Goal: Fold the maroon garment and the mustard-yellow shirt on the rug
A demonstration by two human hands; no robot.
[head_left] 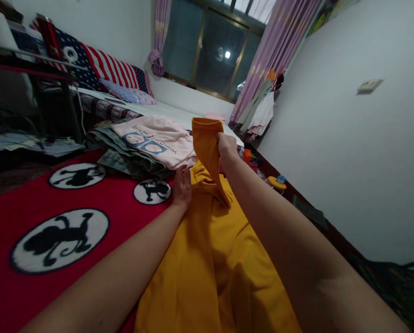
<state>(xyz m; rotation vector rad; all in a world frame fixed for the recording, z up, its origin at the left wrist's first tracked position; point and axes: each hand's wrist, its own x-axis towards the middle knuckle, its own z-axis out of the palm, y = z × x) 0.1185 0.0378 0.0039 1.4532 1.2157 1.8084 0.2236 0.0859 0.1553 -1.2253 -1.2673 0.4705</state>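
Observation:
A mustard-yellow garment (207,259) lies spread over the red blanket (120,231) in front of me. My right hand (227,147) is closed on a narrow part of it that looks like a sleeve (206,138), lifting its wide end above the rest. My left hand (182,187) lies at the garment's left edge near the gathered upper part, its fingers stretched out and holding nothing that I can see. Just beyond that hand, a pink shirt (158,136) with printed letters rests on folded grey-green clothing (124,152).
At the left stands a dark desk (27,69) with a red flask (50,37) and cables. A bench (172,111) with cushions runs below the window (217,51). Clothes (262,113) hang beside the purple curtain. The white wall (349,148) bounds the right side.

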